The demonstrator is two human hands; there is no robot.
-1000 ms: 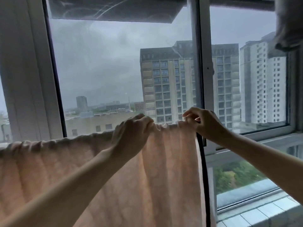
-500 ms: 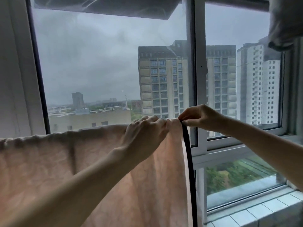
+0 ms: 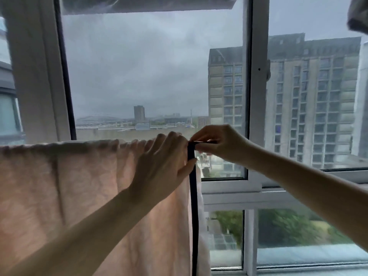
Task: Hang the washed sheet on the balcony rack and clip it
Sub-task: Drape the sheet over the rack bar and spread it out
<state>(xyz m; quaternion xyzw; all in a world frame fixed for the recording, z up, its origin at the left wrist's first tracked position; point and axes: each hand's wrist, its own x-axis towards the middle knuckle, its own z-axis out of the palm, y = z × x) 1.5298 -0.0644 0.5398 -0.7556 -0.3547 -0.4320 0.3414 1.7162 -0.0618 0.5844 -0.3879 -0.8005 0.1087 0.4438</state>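
Note:
A pale pink sheet (image 3: 65, 192) hangs over a horizontal line or bar that it hides, its gathered top edge running from the left side to the middle. A dark band (image 3: 192, 212) runs down its right edge. My left hand (image 3: 165, 162) presses the sheet's top right corner, fingers over the top and thumb against the dark band. Just to its right, my right hand (image 3: 217, 142) pinches the top of the dark band between fingertips. No clip shows in either hand.
White window frames stand right behind the sheet, with a vertical mullion (image 3: 255, 92) beyond my right hand and a sill (image 3: 288, 192) below it. Grey fabric (image 3: 358, 14) hangs at the top right corner. Tower blocks and grey sky lie outside.
Both hands have stayed on the sheet's top right corner and closed in on each other; the sheet has bunched leftward. The camera view has swung, so the window frame sits further right.

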